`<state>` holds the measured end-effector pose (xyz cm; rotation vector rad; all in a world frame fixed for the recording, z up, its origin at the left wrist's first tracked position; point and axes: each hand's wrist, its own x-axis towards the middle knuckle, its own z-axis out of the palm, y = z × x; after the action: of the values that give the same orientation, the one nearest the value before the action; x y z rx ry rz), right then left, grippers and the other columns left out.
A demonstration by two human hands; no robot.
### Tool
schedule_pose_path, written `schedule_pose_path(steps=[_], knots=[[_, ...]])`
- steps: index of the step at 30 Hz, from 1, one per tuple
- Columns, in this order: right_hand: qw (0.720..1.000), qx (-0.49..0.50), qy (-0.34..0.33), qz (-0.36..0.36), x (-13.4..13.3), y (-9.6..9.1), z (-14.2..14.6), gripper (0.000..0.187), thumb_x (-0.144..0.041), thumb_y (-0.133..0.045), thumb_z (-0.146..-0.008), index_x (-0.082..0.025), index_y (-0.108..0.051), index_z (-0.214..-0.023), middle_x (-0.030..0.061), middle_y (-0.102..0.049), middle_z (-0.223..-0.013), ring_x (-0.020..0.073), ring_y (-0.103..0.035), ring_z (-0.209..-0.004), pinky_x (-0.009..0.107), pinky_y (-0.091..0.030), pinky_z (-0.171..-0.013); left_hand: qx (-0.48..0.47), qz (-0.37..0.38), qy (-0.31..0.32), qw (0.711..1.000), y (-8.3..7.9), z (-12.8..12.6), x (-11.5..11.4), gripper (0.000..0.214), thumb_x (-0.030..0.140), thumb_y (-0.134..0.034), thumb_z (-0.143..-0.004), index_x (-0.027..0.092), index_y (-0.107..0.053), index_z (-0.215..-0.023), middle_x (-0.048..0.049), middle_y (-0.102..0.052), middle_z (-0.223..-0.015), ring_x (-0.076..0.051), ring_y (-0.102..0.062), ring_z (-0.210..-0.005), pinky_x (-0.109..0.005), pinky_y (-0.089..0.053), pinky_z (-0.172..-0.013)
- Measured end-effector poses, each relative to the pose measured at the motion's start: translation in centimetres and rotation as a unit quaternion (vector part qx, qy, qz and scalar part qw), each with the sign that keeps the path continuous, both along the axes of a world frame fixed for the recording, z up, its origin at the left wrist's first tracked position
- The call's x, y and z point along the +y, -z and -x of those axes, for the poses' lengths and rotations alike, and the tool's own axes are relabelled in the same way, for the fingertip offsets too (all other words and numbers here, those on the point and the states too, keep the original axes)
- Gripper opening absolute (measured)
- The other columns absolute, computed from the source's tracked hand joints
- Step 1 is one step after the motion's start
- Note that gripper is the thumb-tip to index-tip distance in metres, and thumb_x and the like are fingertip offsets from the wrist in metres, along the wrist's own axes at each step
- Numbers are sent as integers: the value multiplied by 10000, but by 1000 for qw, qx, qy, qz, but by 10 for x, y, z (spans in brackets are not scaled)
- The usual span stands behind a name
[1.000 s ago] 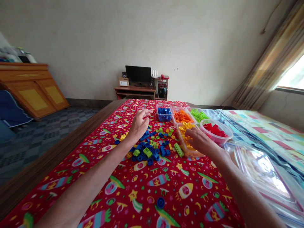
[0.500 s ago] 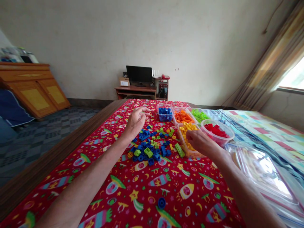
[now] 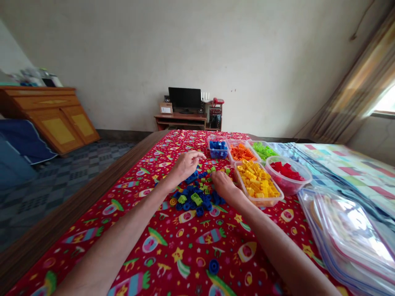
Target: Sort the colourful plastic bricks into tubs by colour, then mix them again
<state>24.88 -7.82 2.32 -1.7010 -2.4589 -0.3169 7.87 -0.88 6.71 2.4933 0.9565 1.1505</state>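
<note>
- Head view: one round blue plastic block [image 3: 214, 267] lies nearest, on red patterned cloth [image 3: 185, 230].
- Loose blue-and-green plastic blocks [image 3: 195, 198] lie beyond.
- Right hand [image 3: 224, 186] reaches among them, fingers bent; grip unclear.
- Left hand [image 3: 187, 164] hovers, fingers half-open.

Left hand [image 3: 185, 165] raised, fingers [image 3: 196, 154] loosely curled; right hand [image 3: 223, 184] palm down; forearms [image 3: 123, 234] extended forward

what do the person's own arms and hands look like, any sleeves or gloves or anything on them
The left hand and right hand are both ungloved. The left forearm and right forearm are bare as far as the picture shows, with no sleeve, watch or bracelet in sight. The fingers are too small to rule out a ring.
</note>
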Motion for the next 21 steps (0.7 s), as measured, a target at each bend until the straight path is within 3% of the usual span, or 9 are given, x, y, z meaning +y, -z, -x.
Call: schedule_pose_path(steps=[4, 9, 15, 18, 21], knots=[[999, 32, -2, 12, 1, 8, -12, 326, -13, -401, -856, -115, -610, -1085, 128, -629, -1037, 203, -557, -959, 306, -443, -909, 9, -4, -2, 1000, -6, 5, 1, 329, 140, -401, -810, 182, -713, -909, -39, -719, -948, -176, -659, -922, -300, -510, -866], [993, 109, -48, 23, -1, 15, -23, 204, -96, -543, -850, -115, -616, -1040, 116, -626, -1058, 183, -554, -1003, 287, -438, -939, 23, -4, -5, 1000, -4, 5, 0, 335, 157, -397, -820, 188, -718, -911, -43, -712, -944, -180, -660, -897, -302, -518, -835], [982, 167, -40, -74, -3, -5, -18, 209, -228, -444, -939, -127, -609, -1019, 113, -637, -991, 195, -550, -960, 305, -415, -881, 53, -13, -5, 998, -3, 4, 1, 326, 141, -406, -811, 202, -719, -877, -33, -718, -938, -178, -660, -883, -304, -514, -851], [983, 171, -1, -70, -1, -16, -15, 266, -260, -386, -960, -127, -612, -912, 92, -635, -843, 177, -539, -804, 288, -402, -793, 62, -17, -1, 998, -5, 4, 0, 331, 135, -400, -815, 193, -718, -884, -43, -719, -963, -182, -661, -898, -313, -506, -873], [982, 176, 19, -59, -2, -20, -12, 252, -230, -397, -949, -118, -618, -908, 97, -643, -843, 169, -543, -778, 272, -396, -760, 75, -17, 7, 997, -6, 5, -1, 333, 137, -396, -821, 187, -719, -881, -53, -718, -962, -188, -664, -899, -315, -506, -865]])
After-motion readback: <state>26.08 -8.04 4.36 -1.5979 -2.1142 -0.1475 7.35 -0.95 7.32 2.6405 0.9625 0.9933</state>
